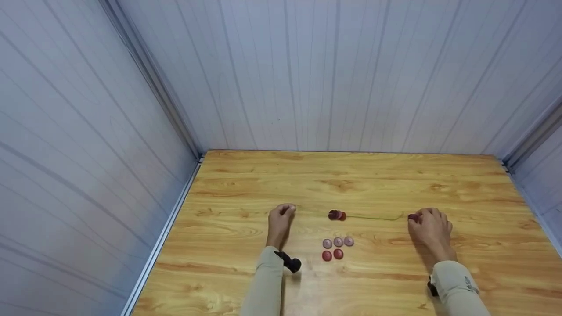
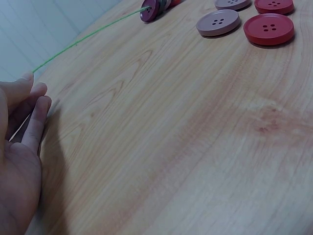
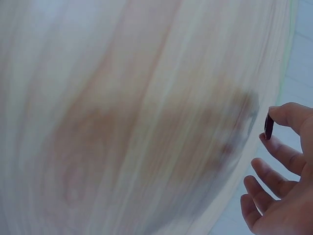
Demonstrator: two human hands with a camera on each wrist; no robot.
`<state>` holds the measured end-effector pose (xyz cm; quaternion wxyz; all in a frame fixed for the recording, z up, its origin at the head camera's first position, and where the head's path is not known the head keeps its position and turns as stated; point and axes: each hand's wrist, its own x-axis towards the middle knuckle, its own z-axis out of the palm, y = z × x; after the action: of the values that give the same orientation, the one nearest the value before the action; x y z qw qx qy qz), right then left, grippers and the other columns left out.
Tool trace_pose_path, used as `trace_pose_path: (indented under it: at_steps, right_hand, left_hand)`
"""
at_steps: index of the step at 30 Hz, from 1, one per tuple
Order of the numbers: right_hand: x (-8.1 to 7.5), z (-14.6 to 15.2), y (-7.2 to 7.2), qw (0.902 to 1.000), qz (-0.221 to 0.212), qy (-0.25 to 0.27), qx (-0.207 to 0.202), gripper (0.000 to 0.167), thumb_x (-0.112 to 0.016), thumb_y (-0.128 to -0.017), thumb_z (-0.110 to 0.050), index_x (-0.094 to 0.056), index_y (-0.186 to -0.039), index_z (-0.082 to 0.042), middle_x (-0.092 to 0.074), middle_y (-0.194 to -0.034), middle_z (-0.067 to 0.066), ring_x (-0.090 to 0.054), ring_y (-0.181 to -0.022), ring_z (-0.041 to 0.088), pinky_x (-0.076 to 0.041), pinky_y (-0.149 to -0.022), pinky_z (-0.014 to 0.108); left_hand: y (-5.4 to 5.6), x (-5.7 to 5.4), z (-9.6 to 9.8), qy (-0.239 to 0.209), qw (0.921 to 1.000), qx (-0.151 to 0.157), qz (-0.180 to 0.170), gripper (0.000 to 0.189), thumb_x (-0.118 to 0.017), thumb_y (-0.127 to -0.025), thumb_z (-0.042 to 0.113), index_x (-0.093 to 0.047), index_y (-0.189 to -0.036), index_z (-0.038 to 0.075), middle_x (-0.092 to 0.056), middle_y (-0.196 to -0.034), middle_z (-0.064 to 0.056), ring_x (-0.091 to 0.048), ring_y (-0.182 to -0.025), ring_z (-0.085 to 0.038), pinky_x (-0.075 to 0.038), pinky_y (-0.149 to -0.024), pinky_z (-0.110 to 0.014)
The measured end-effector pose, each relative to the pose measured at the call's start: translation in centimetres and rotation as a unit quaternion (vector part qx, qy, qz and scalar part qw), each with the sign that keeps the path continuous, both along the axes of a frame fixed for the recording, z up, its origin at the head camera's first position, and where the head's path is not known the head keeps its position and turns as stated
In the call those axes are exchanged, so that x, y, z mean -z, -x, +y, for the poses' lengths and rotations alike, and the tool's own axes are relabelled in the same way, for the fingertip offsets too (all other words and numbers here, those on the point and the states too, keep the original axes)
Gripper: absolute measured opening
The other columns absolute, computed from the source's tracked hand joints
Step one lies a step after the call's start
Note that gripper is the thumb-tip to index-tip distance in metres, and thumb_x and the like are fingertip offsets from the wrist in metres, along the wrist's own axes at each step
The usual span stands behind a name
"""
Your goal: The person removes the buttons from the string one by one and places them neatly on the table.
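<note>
My left hand [image 1: 279, 224] pinches a green string [image 2: 90, 36] between thumb and fingertips. In the left wrist view the string runs taut to a dark purple button [image 2: 149, 10] at the near end of a small row of threaded buttons. The head view shows that row [image 1: 336, 215] mid-table, with string trailing right from it in a loose curve. Past the string's right end, my right hand [image 1: 432, 228] holds a dark button [image 3: 269, 125] edge-on between thumb and index finger, the other fingers loosely bent.
Below the threaded buttons lie several loose ones: a row of dusty pink buttons [image 1: 338, 242] and two red buttons [image 1: 338, 254]. The wooden table [image 1: 246, 175] meets pale panelled walls [image 1: 307, 79] at the back and sides.
</note>
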<state>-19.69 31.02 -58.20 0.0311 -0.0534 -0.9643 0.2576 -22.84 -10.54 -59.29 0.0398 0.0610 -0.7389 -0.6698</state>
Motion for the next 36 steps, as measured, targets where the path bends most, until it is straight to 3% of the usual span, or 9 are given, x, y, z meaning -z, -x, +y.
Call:
trace_pose_path:
  at_steps: [3, 9, 12, 21, 28, 36]
  right_hand:
    - [0.0, 0.0, -0.1, 1.0, 0.003, -0.002, 0.005, 0.035, -0.057, -0.094, -0.025, -0.058, -0.114, 0.003, -0.042, -0.129, 0.031, -0.032, -0.118, 0.053, -0.024, -0.092, 0.065]
    - [0.0, -0.1, 0.0, 0.9999, 0.004, -0.001, 0.012, 0.036, -0.057, -0.094, -0.026, -0.057, -0.114, 0.003, -0.041, -0.131, 0.031, -0.031, -0.119, 0.052, -0.023, -0.093, 0.064]
    - [0.0, -0.3, 0.0, 1.0, 0.002, 0.005, 0.008, 0.036, -0.057, -0.094, -0.026, -0.057, -0.115, 0.003, -0.04, -0.132, 0.032, -0.03, -0.12, 0.053, -0.023, -0.095, 0.065]
    - [-0.4, -1.4, -0.1, 0.9997, 0.015, 0.018, -0.005, 0.038, -0.059, -0.094, -0.028, -0.058, -0.117, 0.003, -0.039, -0.135, 0.031, -0.029, -0.123, 0.053, -0.02, -0.098, 0.065]
    - [-0.6, -2.9, -0.1, 0.999, 0.025, 0.032, -0.018, 0.037, -0.06, -0.093, -0.028, -0.059, -0.115, 0.002, -0.041, -0.134, 0.03, -0.033, -0.12, 0.051, -0.023, -0.097, 0.065]
    - [-0.6, -4.0, -0.3, 0.9974, 0.04, 0.052, -0.029, 0.034, -0.063, -0.091, -0.027, -0.06, -0.112, 0.0, -0.045, -0.131, 0.028, -0.038, -0.117, 0.047, -0.026, -0.094, 0.066]
  left_hand:
    - [0.0, 0.1, 0.0, 0.0, 1.0, -0.004, 0.004, 0.022, -0.06, -0.093, 0.007, -0.065, -0.103, -0.011, -0.066, -0.103, -0.025, -0.061, -0.097, -0.036, -0.051, -0.085, -0.043]
    - [1.0, 2.1, -0.3, 0.009, 0.9999, -0.009, -0.001, 0.021, -0.063, -0.093, 0.015, -0.069, -0.101, -0.003, -0.069, -0.1, -0.013, -0.063, -0.093, -0.023, -0.051, -0.083, -0.032]
    - [1.2, 2.5, -0.4, 0.016, 0.9998, -0.008, -0.008, 0.021, -0.063, -0.093, 0.018, -0.07, -0.102, 0.0, -0.069, -0.1, -0.01, -0.063, -0.094, -0.019, -0.051, -0.084, -0.031]
    - [1.3, 2.7, -0.3, 0.031, 0.9994, -0.016, -0.003, 0.021, -0.064, -0.093, 0.018, -0.07, -0.103, 0.0, -0.069, -0.102, -0.015, -0.064, -0.097, -0.024, -0.051, -0.087, -0.038]
    - [1.2, 2.6, -0.3, 0.042, 0.999, -0.012, -0.008, 0.021, -0.063, -0.093, 0.02, -0.071, -0.103, 0.003, -0.07, -0.098, -0.007, -0.064, -0.091, -0.015, -0.052, -0.083, -0.031]
    - [1.2, 2.5, -0.3, 0.028, 0.9996, -0.007, -0.006, 0.021, -0.063, -0.093, 0.019, -0.07, -0.102, 0.001, -0.07, -0.099, -0.008, -0.063, -0.093, -0.018, -0.051, -0.084, -0.032]
